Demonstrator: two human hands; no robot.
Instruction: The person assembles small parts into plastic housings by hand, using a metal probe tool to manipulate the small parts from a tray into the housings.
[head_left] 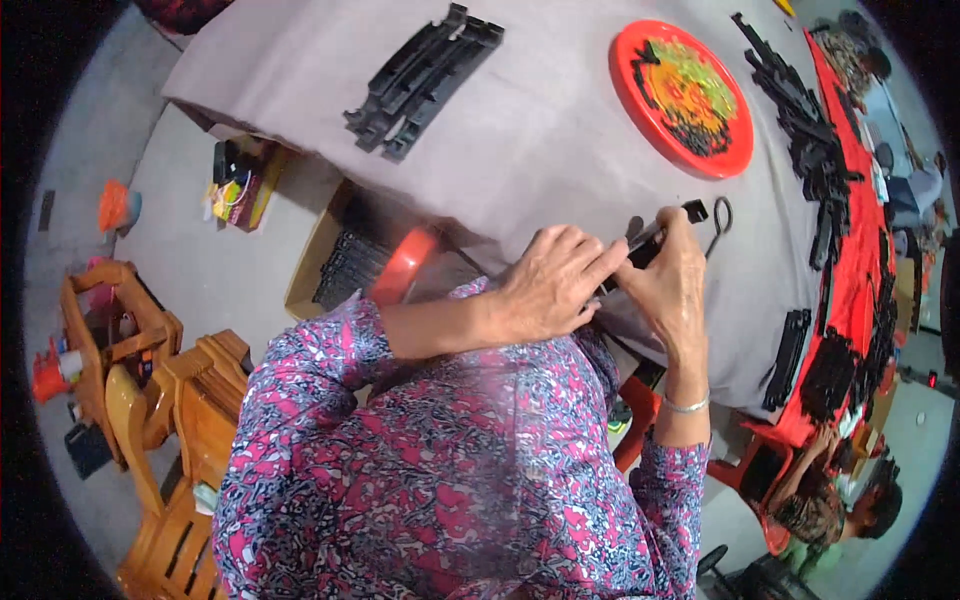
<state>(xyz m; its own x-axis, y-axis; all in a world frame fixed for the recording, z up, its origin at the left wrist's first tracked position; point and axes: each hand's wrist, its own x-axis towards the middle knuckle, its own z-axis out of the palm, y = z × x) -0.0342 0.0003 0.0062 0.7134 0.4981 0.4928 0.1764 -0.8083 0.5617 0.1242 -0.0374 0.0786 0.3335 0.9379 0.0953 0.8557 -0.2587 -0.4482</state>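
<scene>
Grey cloth-covered table, both hands gripping long black plastic strip, round red tray

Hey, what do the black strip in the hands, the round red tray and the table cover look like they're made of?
Black strip: likely moulded plastic, matte, with crisp edges. Round red tray: probably plastic, glossy, with a raised rim. Table cover: grey cloth, dull, draping softly over the edge. Both hands, left and right, pinch the strip.

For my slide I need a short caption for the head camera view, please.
Both hands, left hand and right hand, hold a long black plastic strip over a grey-covered table.
</scene>
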